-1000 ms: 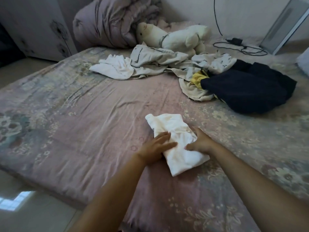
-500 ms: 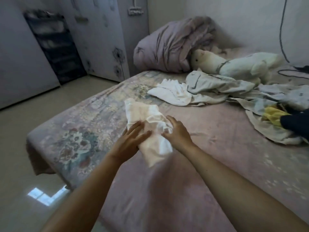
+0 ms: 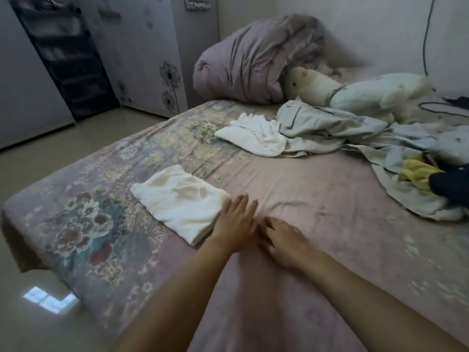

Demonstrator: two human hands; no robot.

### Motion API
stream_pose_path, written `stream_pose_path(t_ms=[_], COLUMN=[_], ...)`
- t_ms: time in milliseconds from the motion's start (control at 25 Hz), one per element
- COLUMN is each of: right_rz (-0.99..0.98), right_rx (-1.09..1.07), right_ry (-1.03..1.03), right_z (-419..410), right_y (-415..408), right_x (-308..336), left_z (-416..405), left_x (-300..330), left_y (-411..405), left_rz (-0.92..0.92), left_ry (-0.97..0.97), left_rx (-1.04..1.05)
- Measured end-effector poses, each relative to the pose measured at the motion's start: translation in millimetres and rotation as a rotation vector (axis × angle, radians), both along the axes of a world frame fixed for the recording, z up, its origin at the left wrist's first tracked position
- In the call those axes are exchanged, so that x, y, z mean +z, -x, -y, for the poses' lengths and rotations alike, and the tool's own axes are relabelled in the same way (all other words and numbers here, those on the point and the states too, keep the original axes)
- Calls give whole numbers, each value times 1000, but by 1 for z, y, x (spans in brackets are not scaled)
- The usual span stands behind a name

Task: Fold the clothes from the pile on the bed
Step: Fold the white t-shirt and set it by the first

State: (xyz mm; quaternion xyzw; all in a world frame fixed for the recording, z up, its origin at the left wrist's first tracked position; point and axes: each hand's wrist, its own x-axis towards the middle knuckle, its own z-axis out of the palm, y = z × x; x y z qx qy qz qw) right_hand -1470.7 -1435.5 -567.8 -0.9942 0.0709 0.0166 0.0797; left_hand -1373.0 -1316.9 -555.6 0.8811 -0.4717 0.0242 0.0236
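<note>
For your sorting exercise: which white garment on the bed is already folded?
The white folded cloth beside the left hand; the white crumpled garment lies unfolded.

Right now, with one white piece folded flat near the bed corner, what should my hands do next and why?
Probably reach the right hand toward the crumpled white garment at the near edge of the pile. The folded white cloth lies flat and both hands are empty, the left hand just beside it.

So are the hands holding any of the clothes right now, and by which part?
Nothing is held. The left hand lies open beside the folded white garment, and the right hand rests on the bed sheet.
</note>
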Motion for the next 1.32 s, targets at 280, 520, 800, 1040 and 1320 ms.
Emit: stream_pose_path(t_ms=[280,520,800,1040,1320], right_rz=[59,34,-128,113,170], right_rx=[-155,-164,-282,-53,46], right_ry=[63,8,131,-73,-104], right_z=[149,192,237,244,215], right_y=[-32,-135,-260,-251,-95], right_x=[-15,-5,24,32,44], left_z=[134,137,139,142,139], left_x=[-42,-59,-62,-63,-51], left_y=[-90,-94,-104,-107,-104], left_rz=[-97,27,0,36,-10], left_ry=[55,214,182,249,226], left_rx=[328,347,334,342,337])
